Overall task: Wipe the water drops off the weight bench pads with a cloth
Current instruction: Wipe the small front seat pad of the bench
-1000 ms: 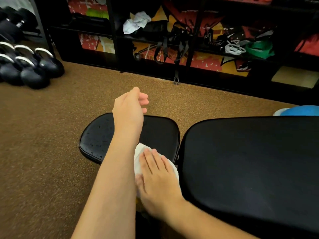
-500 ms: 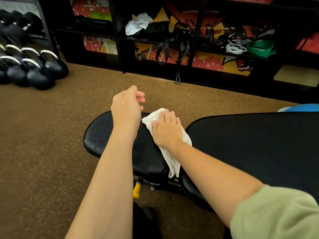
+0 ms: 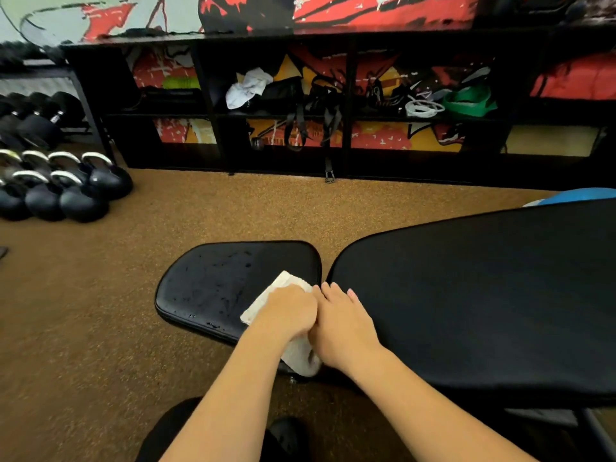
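Observation:
The small black seat pad [image 3: 213, 281] lies in the middle of the head view, with water drops on its left and centre parts. To its right the long black back pad [image 3: 466, 295] looks dry. A white cloth [image 3: 285, 281] lies on the seat pad's right near corner and hangs over the near edge. My left hand [image 3: 286, 311] sits on the cloth with its fingers curled down into it. My right hand [image 3: 343, 323] lies beside it with straight fingers, at the gap between the two pads, touching the cloth's right edge.
Several kettlebells [image 3: 76, 191] stand on the brown floor at the left, below a dumbbell rack [image 3: 36, 125]. A black shelf unit [image 3: 346, 145] with straps, a white rag [image 3: 248, 86] and a green band [image 3: 470, 101] runs along the back. A blue ball [image 3: 580, 195] shows behind the back pad.
My left hand has come down from the air onto the cloth. My right hand and the cloth have slid from the seat pad's far edge back toward its near right corner.

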`<state>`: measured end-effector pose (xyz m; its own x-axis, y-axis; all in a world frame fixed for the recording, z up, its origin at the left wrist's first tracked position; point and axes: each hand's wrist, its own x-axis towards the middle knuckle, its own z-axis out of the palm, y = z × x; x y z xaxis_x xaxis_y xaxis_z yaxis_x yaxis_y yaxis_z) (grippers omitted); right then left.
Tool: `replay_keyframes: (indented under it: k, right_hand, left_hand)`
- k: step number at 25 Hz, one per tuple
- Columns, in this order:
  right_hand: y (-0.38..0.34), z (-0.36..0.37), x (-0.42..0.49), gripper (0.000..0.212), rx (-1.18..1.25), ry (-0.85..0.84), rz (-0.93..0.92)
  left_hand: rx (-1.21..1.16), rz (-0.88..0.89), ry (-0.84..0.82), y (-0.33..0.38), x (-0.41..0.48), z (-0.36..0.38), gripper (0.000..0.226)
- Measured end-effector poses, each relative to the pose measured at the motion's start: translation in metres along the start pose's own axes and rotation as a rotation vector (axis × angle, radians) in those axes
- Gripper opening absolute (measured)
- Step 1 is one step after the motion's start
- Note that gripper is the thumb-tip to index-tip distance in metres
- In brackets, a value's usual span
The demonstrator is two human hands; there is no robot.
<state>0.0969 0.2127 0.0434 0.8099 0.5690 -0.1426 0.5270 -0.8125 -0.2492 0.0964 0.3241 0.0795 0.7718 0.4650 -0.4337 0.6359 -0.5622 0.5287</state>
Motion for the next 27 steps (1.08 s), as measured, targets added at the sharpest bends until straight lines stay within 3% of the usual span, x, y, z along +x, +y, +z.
replay_keyframes:
  k: [2,6,10,15,19,22,24,27]
  right_hand:
    - [0.016,-0.014,-0.011,0.064,0.015,0.127,0.045]
    - [0.044,-0.032,-0.014,0.036,-0.038,0.152,0.041]
    - [0.058,-0.035,-0.033,0.045,-0.153,0.096,0.008]
    - [0.067,-0.006,-0.061,0.066,-0.314,0.05,0.031]
    - [0.064,-0.002,-0.063,0.069,-0.331,0.078,0.016]
    - [0.065,0.0,-0.062,0.069,-0.337,0.102,0.004]
    - [0.065,0.001,-0.06,0.065,-0.318,0.11,0.016]
    - [0.063,-0.001,-0.057,0.066,-0.284,0.126,0.017]
  left_hand:
    - [-0.011,-0.073,0.047,0.0,0.009,0.024,0.043]
    - [0.298,0.015,0.102,0.002,0.012,0.053,0.089]
    - [0.443,0.224,0.292,-0.01,0.044,0.053,0.083]
    - [0.678,0.461,0.182,-0.037,0.074,0.015,0.083]
    - [0.725,0.604,0.06,-0.064,0.049,0.007,0.08]
    - [0.674,0.728,0.147,-0.093,0.02,0.014,0.085]
    - [0.634,0.73,0.216,-0.109,0.02,0.018,0.089]
    - [0.616,0.593,0.239,-0.105,0.045,0.015,0.084]
